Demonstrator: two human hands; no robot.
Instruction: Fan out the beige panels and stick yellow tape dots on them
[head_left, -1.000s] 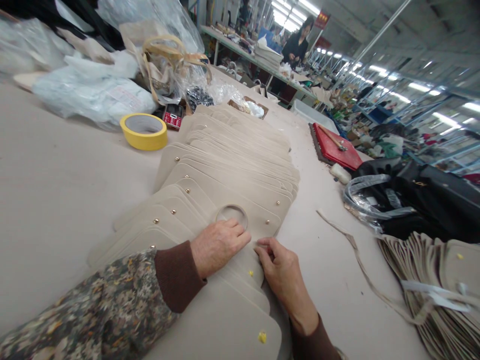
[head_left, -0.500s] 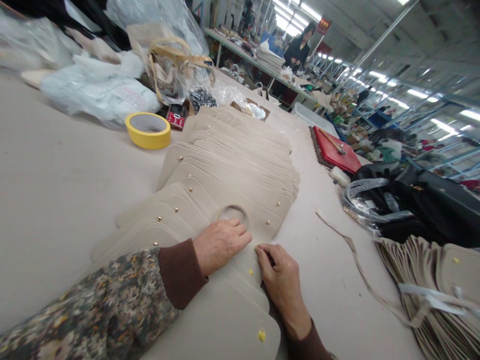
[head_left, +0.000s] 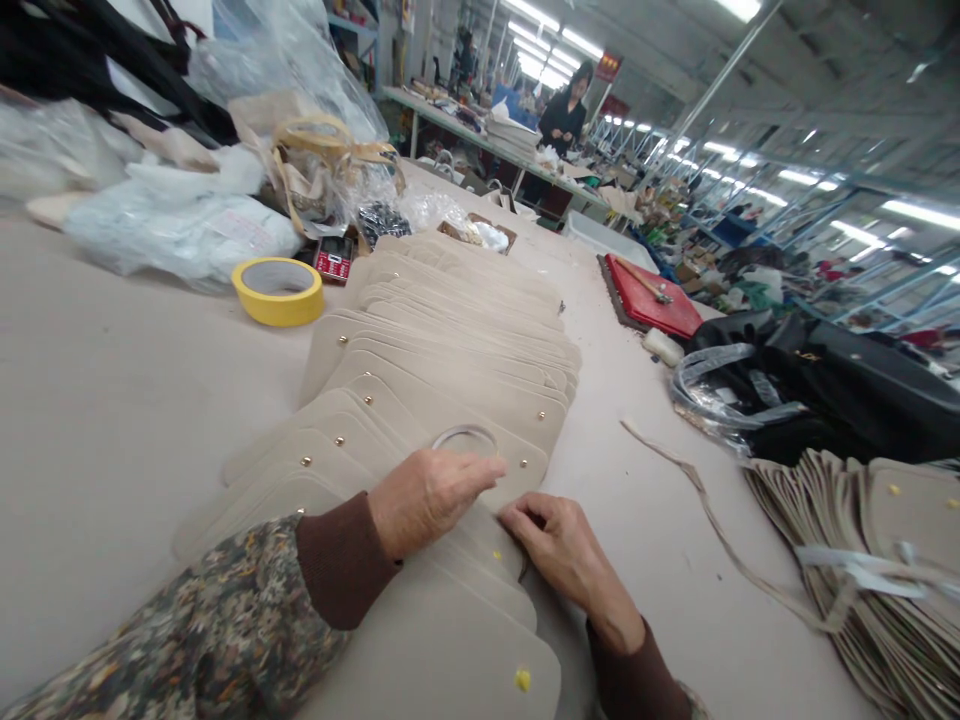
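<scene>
My left hand (head_left: 431, 495) is over the fanned row of beige panels (head_left: 442, 365), fingers stretched together and curved round a narrow roll of tape (head_left: 465, 432), mostly hidden by the hand. Just right of it, my right hand (head_left: 562, 550) has thumb and index finger pinched together at the panel edge; what lies between the tips is hidden. Small gold rivets show at the panel corners. On the nearest panel (head_left: 450, 640) a yellow bit (head_left: 523, 679) covers one spot, and a smaller yellow bit (head_left: 496, 554) lies on a panel behind it.
A yellow tape roll (head_left: 277, 291) and plastic-wrapped goods (head_left: 180, 220) lie left. At right are a red board (head_left: 652, 298) with a hammer, black bags (head_left: 817, 380), a strap (head_left: 690, 470) and a tied bundle of panels (head_left: 847, 540). A person (head_left: 564, 115) stands at a far table.
My left hand has shifted slightly left and tipped, with the tape roll tilting beside it. The yellow bit seen at my right fingertips is now out of sight. The view has turned slightly.
</scene>
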